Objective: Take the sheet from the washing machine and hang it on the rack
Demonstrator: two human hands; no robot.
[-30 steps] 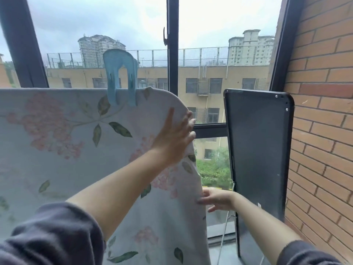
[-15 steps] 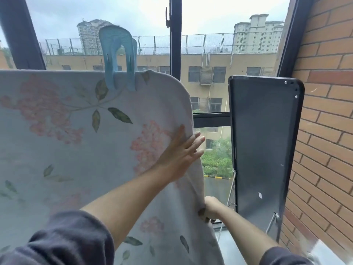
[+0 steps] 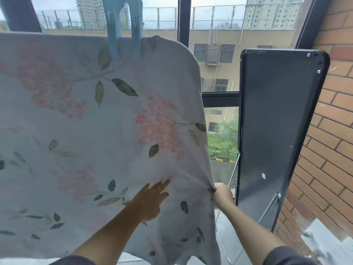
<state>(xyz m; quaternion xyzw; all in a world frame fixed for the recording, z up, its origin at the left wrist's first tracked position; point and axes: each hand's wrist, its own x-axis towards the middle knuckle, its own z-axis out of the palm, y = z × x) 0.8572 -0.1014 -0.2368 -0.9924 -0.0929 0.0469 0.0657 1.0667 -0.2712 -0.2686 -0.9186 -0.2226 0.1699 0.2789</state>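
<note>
Your hands work the hanging floral sheet (image 3: 86, 131).
Your left hand (image 3: 150, 199) presses flat, fingers straight, at lower centre; your right hand (image 3: 222, 195) pinches the sheet's right edge, fingers curled.

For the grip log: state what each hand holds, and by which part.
The right hand pinches the sheet at its right edge, low down, where the cloth bunches. The left hand holds nothing; its flat fingers rest on the sheet's face.

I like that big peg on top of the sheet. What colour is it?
The peg is light blue, clearest in the head view.
</note>
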